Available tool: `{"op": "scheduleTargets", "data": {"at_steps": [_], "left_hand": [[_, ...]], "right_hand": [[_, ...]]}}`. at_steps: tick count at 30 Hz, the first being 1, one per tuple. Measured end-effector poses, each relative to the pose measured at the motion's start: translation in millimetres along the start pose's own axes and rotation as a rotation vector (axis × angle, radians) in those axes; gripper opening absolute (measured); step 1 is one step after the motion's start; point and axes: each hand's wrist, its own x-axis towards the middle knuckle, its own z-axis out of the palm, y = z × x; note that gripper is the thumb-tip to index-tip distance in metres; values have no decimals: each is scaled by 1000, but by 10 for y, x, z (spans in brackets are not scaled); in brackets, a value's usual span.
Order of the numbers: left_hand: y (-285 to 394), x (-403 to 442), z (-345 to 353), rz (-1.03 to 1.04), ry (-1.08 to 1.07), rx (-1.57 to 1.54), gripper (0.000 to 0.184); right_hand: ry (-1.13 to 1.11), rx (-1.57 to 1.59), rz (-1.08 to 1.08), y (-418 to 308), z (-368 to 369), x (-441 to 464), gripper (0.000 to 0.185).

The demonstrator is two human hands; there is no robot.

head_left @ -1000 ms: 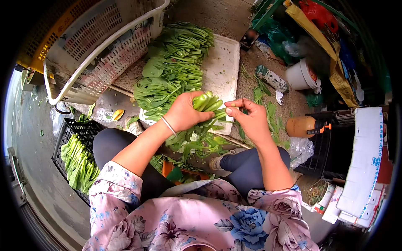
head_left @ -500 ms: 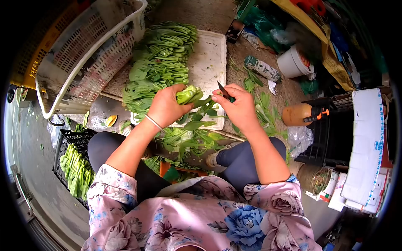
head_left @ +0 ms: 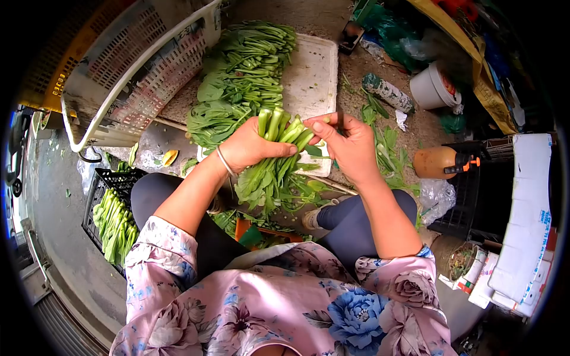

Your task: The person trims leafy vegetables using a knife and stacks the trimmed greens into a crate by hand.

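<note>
My left hand (head_left: 255, 145) is wrapped round a bunch of leafy greens (head_left: 267, 181), cut stem ends up and leaves hanging toward me. Close on its right, my right hand (head_left: 350, 145) has thumb and forefinger pinched at the stem tops. A small knife sits in this hand, mostly hidden by the fingers; only a teal bit shows under the palm. Beyond both hands, a thick row of the same greens (head_left: 252, 77) lies along the left of a white tray (head_left: 312, 77). Loose leaves (head_left: 309, 193) lie below the bunch.
A white slatted basket (head_left: 136, 89) stands at left, above a black crate (head_left: 98, 222) with more greens (head_left: 113, 225). To the right are fallen leaves (head_left: 386, 148), a white bucket (head_left: 433, 86), an orange-brown bottle (head_left: 433, 162) and a white foam box (head_left: 522, 219).
The bunch has turned stems-up in my left hand, and more of it shows. My right hand has closed in on the stems; the knife blade has gone out of sight. The view has shifted slightly.
</note>
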Motion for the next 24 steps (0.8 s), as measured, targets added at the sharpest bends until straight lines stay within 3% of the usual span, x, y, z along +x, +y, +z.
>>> {"op": "scheduleTargets", "data": {"at_steps": [3,6,9,12,19,21,24], "left_hand": [[48,-15,14,-15,-14,-128,31],[159,-49,29,-3,-48,-247,32],[171,-59,44,-10,-32,-302,32],[142,-48,16,6,-61,-337,33],[127,-73,-15,-3,-76,-338,35],[143,-91,-23,-61,-87,-370,37],[108,-86,-32,-52,-115,-372,36]], "right_hand": [[-12,-40,83,-39,-56,-10,24],[-28,-31,-19,-20,-92,-7,31],[-169,63,78,-93,-111,-74,37],[-275,-10,-43,-64,-61,-99,46],[-306,-7,91,-34,-91,-95,41],[-260,3,-55,-1,-71,-76,37],[-257,6,-3,34,-115,-60,34]]}}
